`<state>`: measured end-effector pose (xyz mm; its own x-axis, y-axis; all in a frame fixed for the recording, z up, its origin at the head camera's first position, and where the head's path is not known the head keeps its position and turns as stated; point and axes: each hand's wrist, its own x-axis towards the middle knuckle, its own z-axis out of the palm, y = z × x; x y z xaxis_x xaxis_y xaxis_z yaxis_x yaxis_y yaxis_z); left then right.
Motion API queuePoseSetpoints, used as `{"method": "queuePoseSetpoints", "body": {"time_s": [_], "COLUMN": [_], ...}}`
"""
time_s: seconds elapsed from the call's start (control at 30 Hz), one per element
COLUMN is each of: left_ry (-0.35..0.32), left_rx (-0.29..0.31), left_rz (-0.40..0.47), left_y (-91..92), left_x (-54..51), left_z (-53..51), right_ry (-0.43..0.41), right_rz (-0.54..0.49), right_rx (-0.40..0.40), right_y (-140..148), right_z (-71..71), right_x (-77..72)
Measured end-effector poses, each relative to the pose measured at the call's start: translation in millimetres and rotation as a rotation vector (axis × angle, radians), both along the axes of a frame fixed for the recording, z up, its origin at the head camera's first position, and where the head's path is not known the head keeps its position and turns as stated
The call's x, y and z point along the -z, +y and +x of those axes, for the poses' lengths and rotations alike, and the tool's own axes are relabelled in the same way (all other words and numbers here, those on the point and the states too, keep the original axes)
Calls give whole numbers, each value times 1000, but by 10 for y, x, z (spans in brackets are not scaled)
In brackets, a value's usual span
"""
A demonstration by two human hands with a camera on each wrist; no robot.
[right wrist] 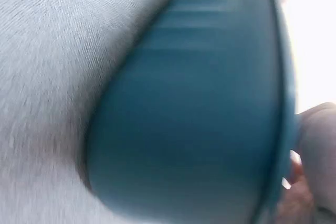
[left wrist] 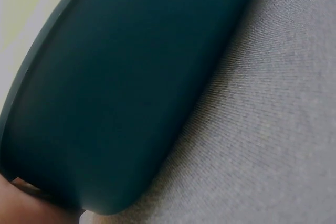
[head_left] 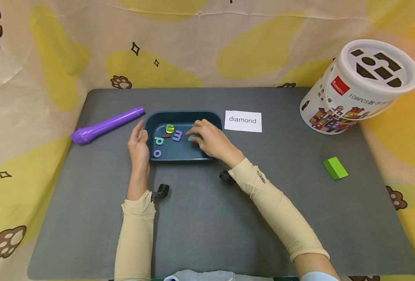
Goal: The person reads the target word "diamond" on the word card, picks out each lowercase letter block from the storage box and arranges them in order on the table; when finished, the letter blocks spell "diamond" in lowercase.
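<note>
A grey tabletop (head_left: 193, 226) meets a cream-and-yellow patterned cloth (head_left: 200, 39). The right hand (head_left: 211, 139), fingers curled, pinches a small teal piece (head_left: 193, 137) within a dark blue rectangular tray (head_left: 183, 155) of small coloured letters (head_left: 159, 141). The left hand (head_left: 139, 150), fingers fairly straight, rests against its left end. Around it: a purple stick (head_left: 109, 125), a white "diamond" card (head_left: 243, 117), a green block (head_left: 335, 168), a white printed tub (head_left: 355, 91).

Letters (head_left: 177, 136) in tray (head_left: 179, 151); card (head_left: 243, 127) right of tray, tub (head_left: 355, 91) farther right.
</note>
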<state>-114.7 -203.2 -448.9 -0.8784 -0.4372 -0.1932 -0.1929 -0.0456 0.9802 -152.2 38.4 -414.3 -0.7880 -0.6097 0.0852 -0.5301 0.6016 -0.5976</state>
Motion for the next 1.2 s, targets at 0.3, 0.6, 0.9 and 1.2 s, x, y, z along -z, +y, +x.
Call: {"method": "queuePoseSetpoints", "body": {"time_s": [0.3, 0.6, 0.9, 1.2], "left_ry": [-18, 0, -18, -9], "left_rx": [4, 1, -4, -11], "left_rz": [0, -10, -14, -18], "left_y": [4, 3, 18, 21], "left_x": [-4, -7, -2, 4], "left_z": [14, 6, 8, 0], "right_ry": [52, -5, -163, -253], "right_rz": [-428, -436, -274, -227], "right_rx": [238, 447, 507, 527], "right_y": [512, 949, 1031, 1036], "right_z": [-20, -75, 37, 144], "right_x": [-123, -34, 278, 421]}}
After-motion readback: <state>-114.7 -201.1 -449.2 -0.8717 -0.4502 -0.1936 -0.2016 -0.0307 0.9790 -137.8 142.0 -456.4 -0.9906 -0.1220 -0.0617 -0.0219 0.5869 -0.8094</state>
